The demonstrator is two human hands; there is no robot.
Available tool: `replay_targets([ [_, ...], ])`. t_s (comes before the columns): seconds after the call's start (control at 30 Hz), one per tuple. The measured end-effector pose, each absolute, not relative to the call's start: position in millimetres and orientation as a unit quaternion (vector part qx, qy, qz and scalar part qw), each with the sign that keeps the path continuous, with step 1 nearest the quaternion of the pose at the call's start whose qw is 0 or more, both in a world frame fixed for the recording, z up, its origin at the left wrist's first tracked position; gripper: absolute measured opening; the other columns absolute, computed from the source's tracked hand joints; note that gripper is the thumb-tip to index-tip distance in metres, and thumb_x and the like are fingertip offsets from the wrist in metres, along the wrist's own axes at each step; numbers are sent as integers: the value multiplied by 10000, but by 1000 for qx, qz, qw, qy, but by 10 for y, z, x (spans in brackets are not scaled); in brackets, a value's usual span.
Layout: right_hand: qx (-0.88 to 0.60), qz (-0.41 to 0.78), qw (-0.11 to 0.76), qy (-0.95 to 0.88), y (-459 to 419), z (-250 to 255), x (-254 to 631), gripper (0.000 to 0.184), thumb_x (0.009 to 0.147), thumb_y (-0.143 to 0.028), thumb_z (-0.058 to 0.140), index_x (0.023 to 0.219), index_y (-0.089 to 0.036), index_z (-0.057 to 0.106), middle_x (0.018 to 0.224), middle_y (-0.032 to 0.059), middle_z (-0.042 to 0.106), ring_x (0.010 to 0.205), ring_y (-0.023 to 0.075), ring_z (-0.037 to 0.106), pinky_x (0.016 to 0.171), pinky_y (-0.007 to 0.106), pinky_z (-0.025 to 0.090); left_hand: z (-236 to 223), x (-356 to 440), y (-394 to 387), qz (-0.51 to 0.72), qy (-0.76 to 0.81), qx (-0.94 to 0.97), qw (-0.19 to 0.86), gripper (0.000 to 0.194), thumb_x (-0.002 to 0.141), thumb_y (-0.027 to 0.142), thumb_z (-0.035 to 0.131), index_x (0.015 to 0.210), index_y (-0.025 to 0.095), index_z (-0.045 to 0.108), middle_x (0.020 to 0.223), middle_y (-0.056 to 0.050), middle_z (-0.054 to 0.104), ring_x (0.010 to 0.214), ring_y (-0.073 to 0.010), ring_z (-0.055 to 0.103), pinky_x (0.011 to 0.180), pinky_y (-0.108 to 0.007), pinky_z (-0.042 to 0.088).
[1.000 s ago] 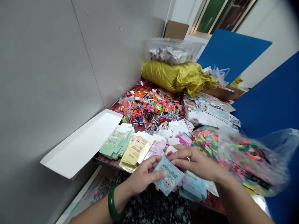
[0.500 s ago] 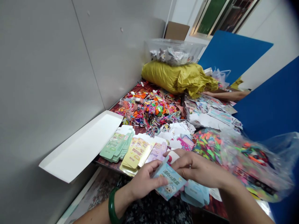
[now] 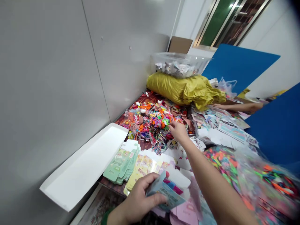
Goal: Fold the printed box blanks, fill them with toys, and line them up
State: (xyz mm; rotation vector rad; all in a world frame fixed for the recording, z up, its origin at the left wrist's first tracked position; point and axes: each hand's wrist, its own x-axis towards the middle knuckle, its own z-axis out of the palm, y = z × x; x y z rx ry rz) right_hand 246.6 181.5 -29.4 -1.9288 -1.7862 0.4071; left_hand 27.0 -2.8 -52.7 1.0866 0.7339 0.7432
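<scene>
My left hand grips a small light-blue printed carton, thumb across its front. The carton's top flap stands up, and pink, blue and red items show in its mouth. My right hand is stretched over the pile of small colourful trinkets. Its fingertips are pinched together at the pile's right side, beside a green piece; what lies between them is too small to make out. Below my right forearm, flat pink cartons lie near the table's front edge.
Stacked green cartons and yellow cartons lie beside a long white tray along the wall. Behind are a yellow sack and a clear bin. Bagged neon pieces sit right; another person's arm reaches in beyond.
My right hand has left the blue carton and moved forward to the trinket pile. The carton, still in my left hand, now shows its open mouth. The whole view has shifted slightly.
</scene>
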Motion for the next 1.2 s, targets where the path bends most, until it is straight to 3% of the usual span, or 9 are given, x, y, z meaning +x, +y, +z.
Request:
replay_targets([
  [0.13,-717,136,239,-640,2203,-541,2292,361,766,-263,670,1110,-160,637,1154,146,649,1071,268,575,904,332,400,-562,160,77,350,344,506,709,368,706,395,755,980,167,664,867,-22,627,806,-179,544,736,-260,427],
  [0.3,-720,179,265,-616,2349,-625,2408,129,784,-254,655,872,-159,660,916,86,689,911,207,616,856,358,441,-639,46,154,365,352,475,719,358,709,403,748,975,181,657,856,-22,643,796,-184,560,725,-270,435],
  [0.47,-681,257,356,-586,2197,-391,2684,231,750,-375,612,852,-168,624,770,37,662,720,177,602,665,301,479,-640,38,195,387,346,458,722,335,735,389,736,983,182,643,905,-32,655,854,-193,575,786,-294,443],
  [0.63,-613,336,416,-581,1821,-38,2746,350,621,-435,703,833,-177,601,698,5,637,548,116,519,522,250,423,-653,81,194,396,335,454,724,354,744,377,732,1016,172,634,920,-37,656,879,-199,586,808,-301,451],
  [0.83,-558,370,398,-627,1106,304,2684,277,677,-393,730,864,-193,683,807,42,694,659,159,605,606,286,476,-659,94,141,416,362,463,694,328,779,375,698,1027,173,631,947,-43,659,899,-207,593,814,-305,471],
  [1.0,-529,275,348,-723,566,455,2683,134,809,-257,615,905,-237,705,916,51,703,846,205,651,757,333,512,-643,170,69,423,385,475,668,324,785,359,693,1037,166,630,968,-52,672,916,-215,604,843,-314,475],
  [1.2,-465,177,302,-814,112,596,2713,249,847,-100,493,934,-244,676,889,27,692,821,161,648,730,285,499,-572,302,-52,410,396,521,635,310,792,348,685,1045,172,646,997,-51,681,932,-219,603,857,-310,468],
])
